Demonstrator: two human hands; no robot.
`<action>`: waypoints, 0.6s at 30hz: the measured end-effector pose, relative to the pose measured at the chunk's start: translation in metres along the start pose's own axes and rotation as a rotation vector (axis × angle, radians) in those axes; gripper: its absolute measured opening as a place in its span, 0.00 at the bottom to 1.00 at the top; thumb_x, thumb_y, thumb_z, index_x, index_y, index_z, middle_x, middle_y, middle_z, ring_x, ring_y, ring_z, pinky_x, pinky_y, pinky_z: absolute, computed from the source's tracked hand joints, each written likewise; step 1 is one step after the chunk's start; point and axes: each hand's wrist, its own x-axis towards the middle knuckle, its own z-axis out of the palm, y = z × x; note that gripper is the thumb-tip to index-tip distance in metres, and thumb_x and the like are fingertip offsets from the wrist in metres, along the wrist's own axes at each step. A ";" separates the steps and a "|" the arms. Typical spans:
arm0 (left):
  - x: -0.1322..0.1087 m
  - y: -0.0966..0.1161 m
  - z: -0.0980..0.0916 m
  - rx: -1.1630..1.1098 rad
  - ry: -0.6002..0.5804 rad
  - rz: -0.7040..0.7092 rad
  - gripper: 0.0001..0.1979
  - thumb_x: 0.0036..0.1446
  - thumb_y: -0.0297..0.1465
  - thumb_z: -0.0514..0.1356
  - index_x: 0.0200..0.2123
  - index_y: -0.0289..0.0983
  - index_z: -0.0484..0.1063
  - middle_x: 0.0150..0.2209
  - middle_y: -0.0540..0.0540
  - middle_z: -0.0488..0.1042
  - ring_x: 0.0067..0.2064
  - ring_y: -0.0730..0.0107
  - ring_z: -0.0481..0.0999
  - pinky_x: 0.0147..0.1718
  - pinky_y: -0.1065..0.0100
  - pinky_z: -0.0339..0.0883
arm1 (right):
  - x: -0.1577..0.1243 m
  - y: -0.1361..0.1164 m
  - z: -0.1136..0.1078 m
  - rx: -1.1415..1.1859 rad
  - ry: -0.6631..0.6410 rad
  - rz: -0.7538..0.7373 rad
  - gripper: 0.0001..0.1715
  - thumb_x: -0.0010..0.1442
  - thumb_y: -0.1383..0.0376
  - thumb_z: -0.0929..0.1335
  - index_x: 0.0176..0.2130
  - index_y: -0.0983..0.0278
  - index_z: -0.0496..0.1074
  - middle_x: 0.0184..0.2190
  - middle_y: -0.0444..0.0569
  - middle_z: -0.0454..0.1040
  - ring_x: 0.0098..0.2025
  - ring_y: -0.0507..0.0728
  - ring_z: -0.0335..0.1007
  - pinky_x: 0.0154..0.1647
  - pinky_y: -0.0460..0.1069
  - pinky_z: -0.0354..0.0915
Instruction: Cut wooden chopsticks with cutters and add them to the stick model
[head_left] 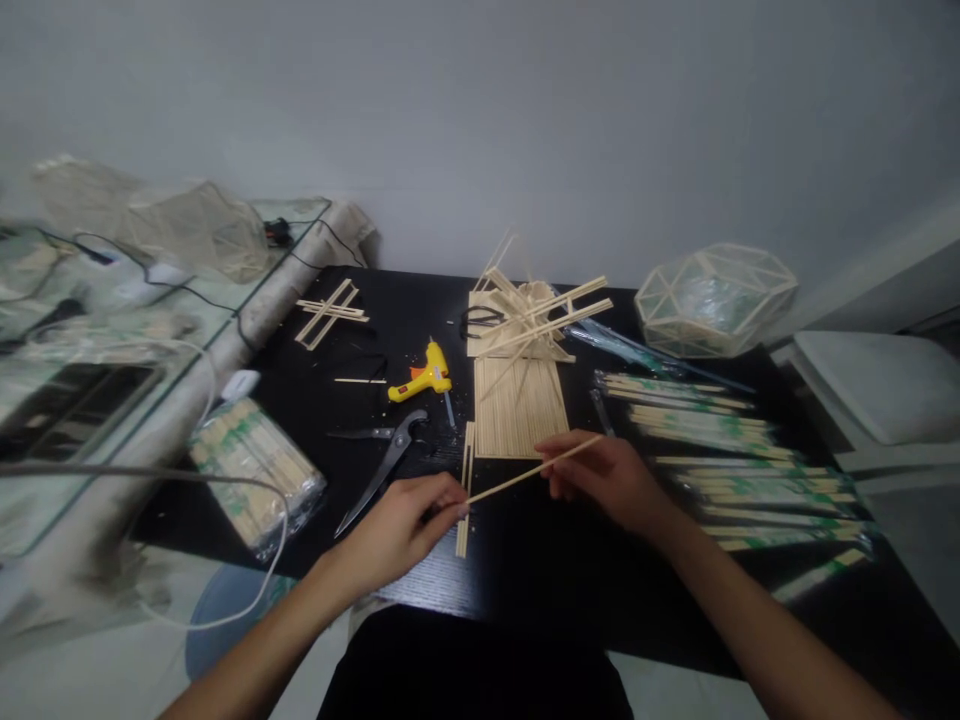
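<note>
A thin wooden stick (pixel 510 483), like a chopstick, is held slantwise above the front of the black table. My left hand (pixel 420 515) pinches its lower left end between thumb and fingertips. At the other end, my right hand (pixel 592 475) has its fingers closed around the stick near its tip. Just beyond lies a flat panel of sticks (pixel 521 405) set side by side. A narrow pair of joined sticks (pixel 463 530) rests on the table beside my left fingertips. Behind the panel stands a windmill-like stick model (pixel 525 320) with crossed blades.
A yellow glue gun (pixel 424 375) and pruning shears (pixel 386 470) lie left of the panel. Wrapped chopsticks (pixel 697 430) spread along the right; a pack of them (pixel 255 475) sits at left. Crossed sticks (pixel 331 312) and a faceted stick frame (pixel 716 300) stand farther back.
</note>
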 end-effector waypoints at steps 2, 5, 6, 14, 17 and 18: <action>0.011 0.003 0.004 0.008 -0.007 0.026 0.12 0.71 0.38 0.56 0.41 0.38 0.75 0.33 0.50 0.77 0.34 0.72 0.76 0.36 0.71 0.68 | -0.002 -0.001 -0.002 0.005 0.051 -0.024 0.15 0.65 0.55 0.73 0.43 0.63 0.79 0.30 0.48 0.78 0.26 0.53 0.73 0.28 0.49 0.69; 0.025 0.003 -0.002 0.029 -0.018 0.081 0.13 0.71 0.39 0.56 0.41 0.39 0.76 0.35 0.49 0.79 0.36 0.71 0.77 0.38 0.70 0.69 | -0.003 -0.003 -0.008 -0.008 0.161 -0.041 0.15 0.67 0.53 0.72 0.39 0.63 0.78 0.26 0.46 0.76 0.25 0.53 0.71 0.29 0.49 0.69; 0.028 0.001 -0.006 0.047 -0.002 0.093 0.14 0.71 0.40 0.55 0.41 0.39 0.76 0.37 0.49 0.79 0.38 0.70 0.78 0.40 0.69 0.69 | -0.003 -0.004 -0.010 -0.009 0.196 -0.050 0.16 0.67 0.52 0.71 0.38 0.62 0.78 0.26 0.46 0.75 0.26 0.53 0.71 0.30 0.50 0.69; 0.041 -0.042 -0.063 0.437 0.478 -0.195 0.15 0.66 0.43 0.55 0.40 0.39 0.75 0.40 0.44 0.80 0.40 0.60 0.78 0.43 0.62 0.70 | -0.003 -0.003 -0.011 0.019 0.221 0.129 0.22 0.70 0.49 0.67 0.35 0.64 0.74 0.20 0.39 0.58 0.19 0.47 0.53 0.20 0.45 0.50; 0.041 -0.060 -0.080 0.589 0.505 -0.259 0.14 0.64 0.41 0.54 0.41 0.39 0.75 0.44 0.39 0.79 0.48 0.52 0.78 0.50 0.56 0.70 | -0.001 0.001 -0.009 -0.043 0.200 0.174 0.23 0.70 0.49 0.66 0.49 0.64 0.76 0.20 0.36 0.55 0.19 0.47 0.47 0.19 0.45 0.45; 0.041 -0.065 -0.084 0.625 0.516 -0.294 0.14 0.63 0.40 0.54 0.41 0.39 0.75 0.44 0.38 0.78 0.48 0.51 0.78 0.50 0.55 0.70 | 0.000 0.004 -0.009 -0.072 0.200 0.175 0.24 0.70 0.49 0.66 0.52 0.64 0.75 0.20 0.36 0.55 0.19 0.48 0.48 0.18 0.44 0.45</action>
